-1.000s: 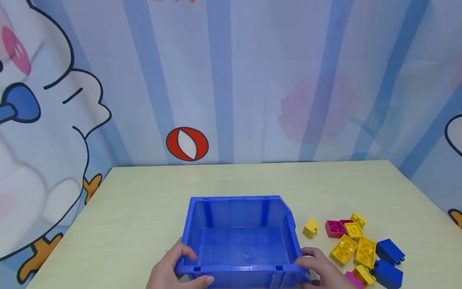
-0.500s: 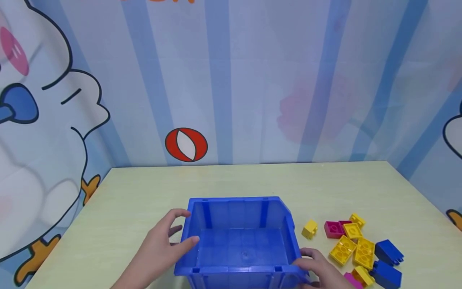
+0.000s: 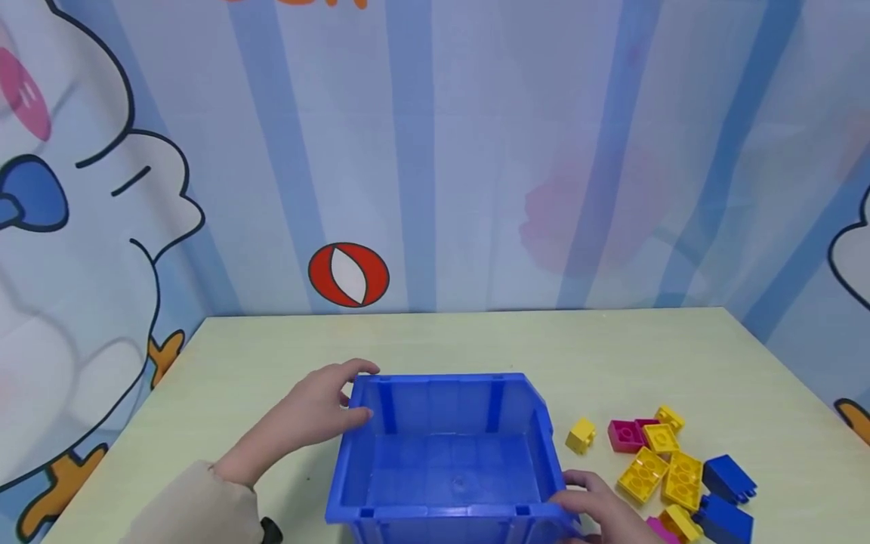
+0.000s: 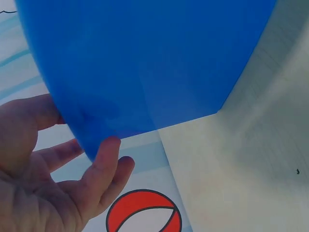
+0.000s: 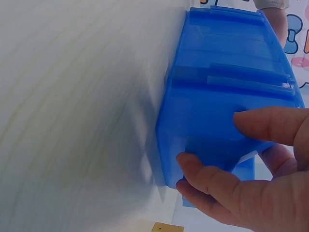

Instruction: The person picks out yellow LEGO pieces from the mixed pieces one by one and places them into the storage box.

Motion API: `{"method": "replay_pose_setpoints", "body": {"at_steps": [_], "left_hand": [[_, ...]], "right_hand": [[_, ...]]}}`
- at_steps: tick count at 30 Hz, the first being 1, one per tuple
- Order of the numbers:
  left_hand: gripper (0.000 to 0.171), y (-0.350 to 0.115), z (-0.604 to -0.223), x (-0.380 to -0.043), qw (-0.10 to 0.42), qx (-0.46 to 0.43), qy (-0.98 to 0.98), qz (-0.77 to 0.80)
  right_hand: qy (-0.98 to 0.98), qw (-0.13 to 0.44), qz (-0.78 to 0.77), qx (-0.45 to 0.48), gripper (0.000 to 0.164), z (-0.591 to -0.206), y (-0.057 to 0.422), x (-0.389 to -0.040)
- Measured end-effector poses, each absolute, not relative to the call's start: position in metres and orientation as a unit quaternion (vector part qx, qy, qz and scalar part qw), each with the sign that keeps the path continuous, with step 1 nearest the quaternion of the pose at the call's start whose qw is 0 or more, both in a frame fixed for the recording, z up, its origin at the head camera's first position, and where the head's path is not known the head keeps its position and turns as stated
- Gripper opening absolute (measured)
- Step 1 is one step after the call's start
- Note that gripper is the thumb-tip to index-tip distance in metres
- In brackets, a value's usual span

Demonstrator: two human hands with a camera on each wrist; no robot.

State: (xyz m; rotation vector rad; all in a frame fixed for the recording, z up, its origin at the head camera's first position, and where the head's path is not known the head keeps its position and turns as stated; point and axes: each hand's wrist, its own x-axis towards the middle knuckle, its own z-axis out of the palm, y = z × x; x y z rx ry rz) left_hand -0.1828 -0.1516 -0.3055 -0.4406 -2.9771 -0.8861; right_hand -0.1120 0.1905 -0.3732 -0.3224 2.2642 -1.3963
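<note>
A blue plastic storage bin (image 3: 435, 514) stands on the table, its open top facing up and its inner floor visible. At its far left corner my left hand (image 3: 319, 400) grips the rim, thumb over the edge and fingers around the back. The left wrist view shows that hand (image 4: 63, 169) curled about the corner of the blue wall (image 4: 145, 63). My right hand (image 3: 601, 510) holds the near right corner. Seen from the right wrist, the thumb and fingers of this hand (image 5: 256, 183) lie against the bin's outer wall (image 5: 203, 121).
Right of the bin lie several toy bricks: a lone yellow brick (image 3: 581, 436), a magenta brick (image 3: 625, 436), yellow bricks (image 3: 642, 474) and blue bricks (image 3: 729, 478). Behind the pale table (image 3: 272, 355) hangs a striped cartoon backdrop (image 3: 469, 166).
My left hand has let go of the bin's near left corner, moved away along the left side and taken hold of the far left corner. The right hand stays at its corner.
</note>
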Motion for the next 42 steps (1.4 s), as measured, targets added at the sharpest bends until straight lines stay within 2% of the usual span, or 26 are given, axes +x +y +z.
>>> {"method": "replay_pose_setpoints", "body": {"at_steps": [5, 10, 21, 34, 42], "left_hand": [[0.044, -0.145, -0.311, -0.187, -0.025, -0.142, -0.945, -0.293], [0.045, -0.142, -0.314, -0.187, -0.023, -0.132, -0.945, -0.297], [0.047, -0.139, -0.315, -0.184, -0.024, -0.107, -0.946, -0.306], [0.048, -0.137, -0.316, -0.188, -0.013, -0.115, -0.95, -0.288], [0.05, -0.136, -0.32, -0.186, 0.007, -0.102, -0.952, -0.287]], "right_hand": [[0.825, 0.231, -0.502, -0.122, 0.037, -0.399, 0.201, -0.123], [0.828, 0.231, -0.498, -0.113, 0.038, -0.422, 0.209, -0.133], [0.822, 0.223, -0.511, -0.116, 0.039, -0.379, 0.194, -0.113], [0.831, 0.222, -0.497, -0.117, 0.04, -0.374, 0.193, -0.114], [0.816, 0.221, -0.512, -0.153, 0.042, -0.371, 0.198, -0.115]]}}
